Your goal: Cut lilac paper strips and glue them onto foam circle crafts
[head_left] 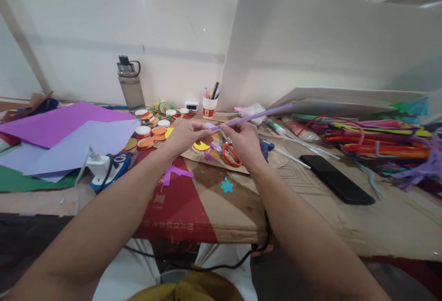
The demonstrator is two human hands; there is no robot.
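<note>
A thin light-purple strip [258,114] is held up over the middle of the table, slanting up to the right. My left hand [188,136] pinches its left end between thumb and fingers. Close beside it, my right hand [243,141] pinches the same strip, whose free end sticks out past the fingers. Below the hands lie orange-handled scissors [231,155], a yellow round piece [201,145] and purple paper scraps [177,171]. A blue flower-shaped piece [227,186] lies nearer the front edge.
Purple and lilac sheets [86,142], a power strip [109,172] and a bottle [131,87] stand or lie left. A cup of pens [209,107] is behind. Right are a black phone [336,179] and colourful pipe cleaners [383,144]. A black cable hangs at the front edge.
</note>
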